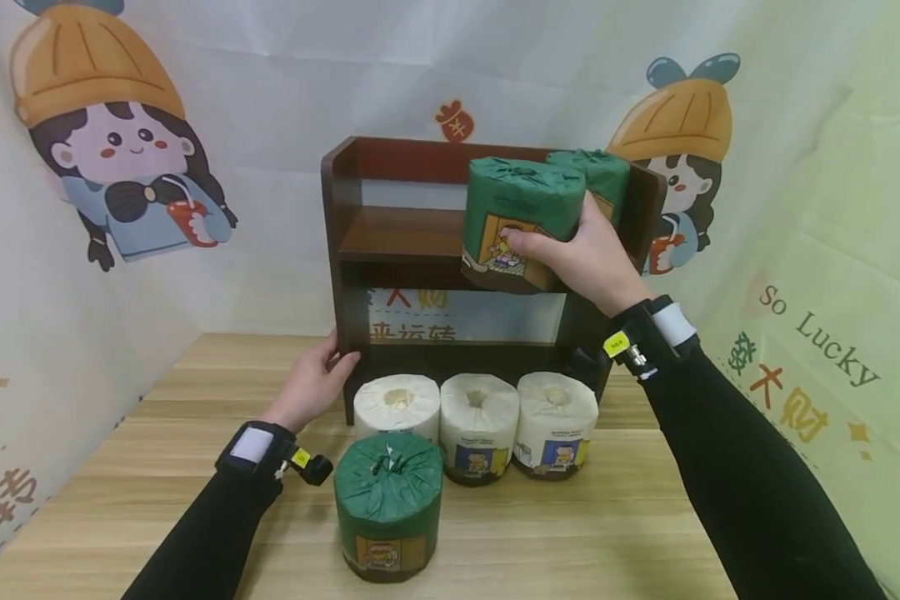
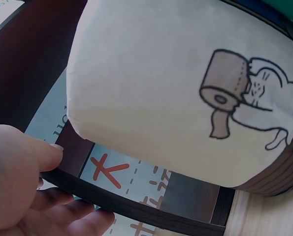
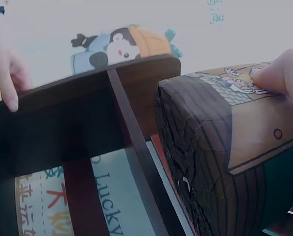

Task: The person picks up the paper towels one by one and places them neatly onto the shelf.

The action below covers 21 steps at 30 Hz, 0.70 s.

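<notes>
A green-wrapped toilet roll (image 1: 525,200) is gripped by my right hand (image 1: 596,254), thumb across its front, in front of the upper shelf of a dark brown wooden rack (image 1: 401,232). Its crinkled brown underside shows in the right wrist view. Behind it, a second green roll (image 1: 607,175) stands on the upper shelf at the right, partly hidden. My left hand (image 1: 311,379) holds the lower left side panel of the rack, thumb on one face and fingers on the other, as the left wrist view shows (image 2: 48,191).
Three white-wrapped rolls (image 1: 476,421) stand in a row before the rack on the wooden table (image 1: 555,533). Another green roll (image 1: 390,508) stands nearer, overlapping the left white one in view. A printed cloth (image 1: 285,108) hangs behind and at both sides.
</notes>
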Available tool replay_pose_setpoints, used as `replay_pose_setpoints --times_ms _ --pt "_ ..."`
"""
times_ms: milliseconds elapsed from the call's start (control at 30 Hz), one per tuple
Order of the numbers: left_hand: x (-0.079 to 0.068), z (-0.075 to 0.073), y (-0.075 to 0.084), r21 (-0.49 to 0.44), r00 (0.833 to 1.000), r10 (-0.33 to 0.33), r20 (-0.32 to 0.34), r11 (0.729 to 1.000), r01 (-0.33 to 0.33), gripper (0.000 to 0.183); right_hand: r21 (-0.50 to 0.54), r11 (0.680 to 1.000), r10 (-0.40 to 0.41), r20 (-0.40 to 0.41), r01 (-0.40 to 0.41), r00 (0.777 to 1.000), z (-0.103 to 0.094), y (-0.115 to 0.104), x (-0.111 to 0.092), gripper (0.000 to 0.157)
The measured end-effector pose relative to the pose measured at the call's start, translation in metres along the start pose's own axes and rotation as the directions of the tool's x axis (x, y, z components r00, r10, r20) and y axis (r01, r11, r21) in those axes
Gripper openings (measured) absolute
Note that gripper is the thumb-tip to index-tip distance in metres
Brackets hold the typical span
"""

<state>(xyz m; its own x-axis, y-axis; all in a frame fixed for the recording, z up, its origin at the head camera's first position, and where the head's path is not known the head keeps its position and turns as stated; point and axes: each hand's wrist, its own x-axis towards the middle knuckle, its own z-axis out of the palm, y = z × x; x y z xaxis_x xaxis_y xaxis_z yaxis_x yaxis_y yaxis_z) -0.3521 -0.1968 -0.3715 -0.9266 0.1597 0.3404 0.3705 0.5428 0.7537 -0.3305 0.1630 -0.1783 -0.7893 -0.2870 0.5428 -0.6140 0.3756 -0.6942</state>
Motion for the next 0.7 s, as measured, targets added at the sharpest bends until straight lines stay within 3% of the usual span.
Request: replay_pose_setpoints --times_ms 167,400,700 --pt "0.000 0.000 0.001 0.004 1.000 0.003 0.001 1.000 -0.003 0.055 -0.037 0.998 0.059 -0.026 -0.060 0.998 -0.001 0.004 0.008 0.075" --pt "-0.001 -0.001 0.000 0.003 1.000 0.004 -0.004 1.000 -0.004 0.055 -0.059 0.974 0.213 -0.090 -0.219 0.973 0.002 0.010 0.011 0.104" --pt "0.000 0.001 -0.002 0.006 1.000 0.008 -0.013 1.000 -0.008 0.054 -0.155 0.971 0.147 -0.218 -0.183 0.965 0.014 0.011 0.006 0.099"
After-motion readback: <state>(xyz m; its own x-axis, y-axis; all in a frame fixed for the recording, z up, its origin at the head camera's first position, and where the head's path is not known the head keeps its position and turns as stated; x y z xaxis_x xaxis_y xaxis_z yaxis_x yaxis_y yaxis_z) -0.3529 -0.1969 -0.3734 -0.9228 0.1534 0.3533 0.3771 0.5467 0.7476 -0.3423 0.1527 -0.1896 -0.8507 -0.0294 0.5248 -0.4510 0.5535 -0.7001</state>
